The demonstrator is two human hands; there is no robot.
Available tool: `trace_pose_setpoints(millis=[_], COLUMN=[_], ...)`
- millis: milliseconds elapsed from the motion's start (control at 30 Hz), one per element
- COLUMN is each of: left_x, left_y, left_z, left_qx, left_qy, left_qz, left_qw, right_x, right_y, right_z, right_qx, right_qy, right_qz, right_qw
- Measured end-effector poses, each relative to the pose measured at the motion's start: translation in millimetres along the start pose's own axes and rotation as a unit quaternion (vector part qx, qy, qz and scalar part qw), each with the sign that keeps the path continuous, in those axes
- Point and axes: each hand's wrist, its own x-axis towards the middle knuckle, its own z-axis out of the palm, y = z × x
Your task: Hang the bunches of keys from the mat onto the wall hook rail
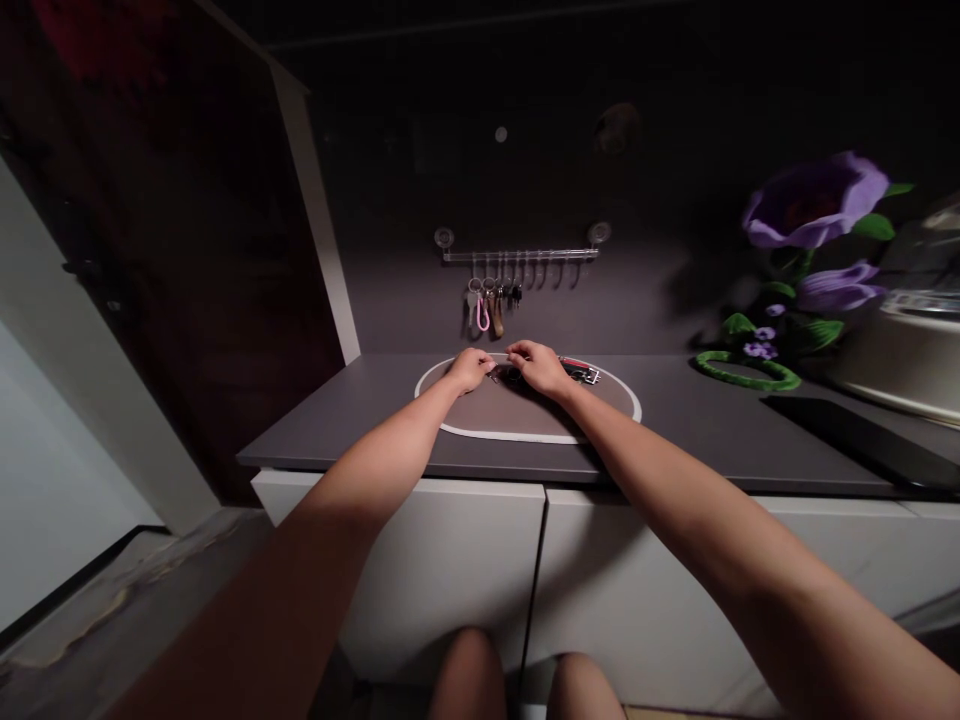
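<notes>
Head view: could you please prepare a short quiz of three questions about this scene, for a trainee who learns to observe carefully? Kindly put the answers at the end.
1. Multiple choice: above what are the left hand and the right hand?
a) the purple flower; b) the oval mat; c) the floor.
2. True or false: the keys all hang on the picture's right half of the clear hook rail.
3. Complete: the red-and-black item on the mat lies nearest to the ____ hand.

Key: 1. b; 2. false, they hang on the left half; 3. right.
</notes>
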Motion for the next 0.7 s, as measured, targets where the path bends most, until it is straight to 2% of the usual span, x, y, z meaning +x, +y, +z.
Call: trace_pose_setpoints(millis=[300, 433, 600, 700], left_x=[-4.4, -5.7, -4.7, -4.3], left_y=[6.5, 10.8, 14.2, 15.5], left_z=[-5.2, -8.8, -9.4, -9.9], left_qx=[-0.045, -0.107, -0.259, -0.324], left_qy=[0.050, 0.045, 0.049, 0.037], left_qz=[-0.036, -0.072, -0.125, -0.134], left_qw=[0.997, 0.991, 0.957, 0.936], right_x=[6.4, 9.3, 9.3, 9.1], right_y=[2.0, 4.6, 4.1, 2.6], right_z=[4.3, 5.7, 4.3, 3.7], right_qx=[-0.020, -0.026, -0.024, -0.019], right_qy=[-0.009, -0.017, -0.018, -0.016], right_qz=[-0.007, -0.006, -0.013, -0.013], right_qw=[1.000, 1.000, 0.999, 1.000])
